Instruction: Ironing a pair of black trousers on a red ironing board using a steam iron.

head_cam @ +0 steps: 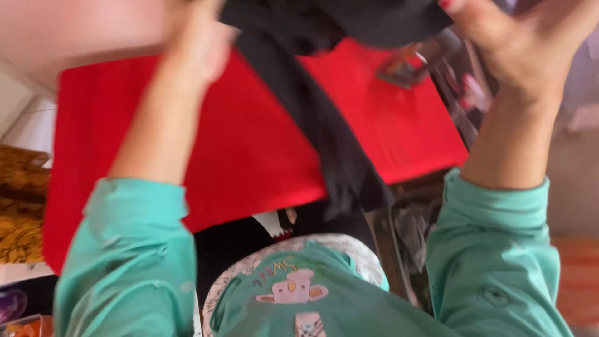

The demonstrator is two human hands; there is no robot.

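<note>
Above the red table (249, 143), we lift the black garment (324, 93) high, left hand (203, 43) blurred, its finger spread beyond telling, right hand (518, 43) pinching the far edge, mid shake-out we judge, needing a level spread next.

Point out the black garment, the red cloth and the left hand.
black garment (324, 134), head view, on its hanging middle strip.
red cloth (249, 150), head view, on its bare centre.
left hand (203, 47), head view, on the blurred back.
</note>
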